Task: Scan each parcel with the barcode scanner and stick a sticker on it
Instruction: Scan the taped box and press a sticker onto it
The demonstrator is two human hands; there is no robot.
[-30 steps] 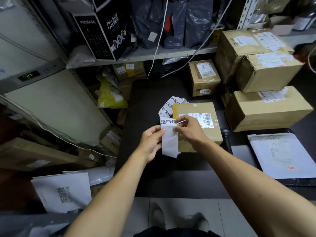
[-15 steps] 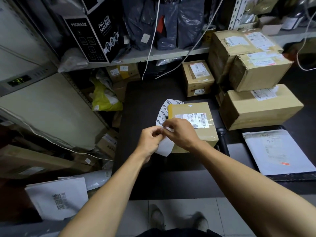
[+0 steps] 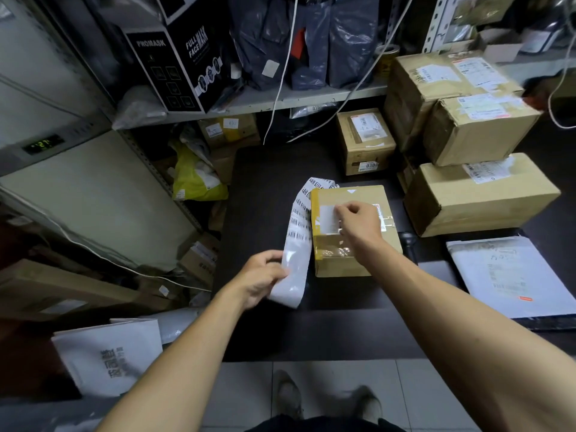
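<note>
A small cardboard parcel (image 3: 343, 257) lies on the dark table (image 3: 268, 169) in front of me. My right hand (image 3: 358, 222) rests on its top, fingers pinching the edge of a white sticker (image 3: 327, 218) that lies on the box. My left hand (image 3: 261, 275) holds the bare lower end of a sticker strip (image 3: 300, 226), which runs up past the parcel's left side with printed labels on its far part. The black barcode scanner (image 3: 409, 244) lies just right of the parcel, mostly hidden by my right forearm.
Several cardboard boxes (image 3: 480, 194) are stacked at the right, and a smaller box (image 3: 364, 141) stands behind the parcel. A white mailer bag (image 3: 511, 275) lies at the near right. A shelf (image 3: 293, 98) with dark bags and hanging cables runs across the back. Clutter fills the floor to the left.
My hands have parted: the right one has carried a sticker off the strip onto the parcel's top, while the left one has dropped down and left with the strip.
</note>
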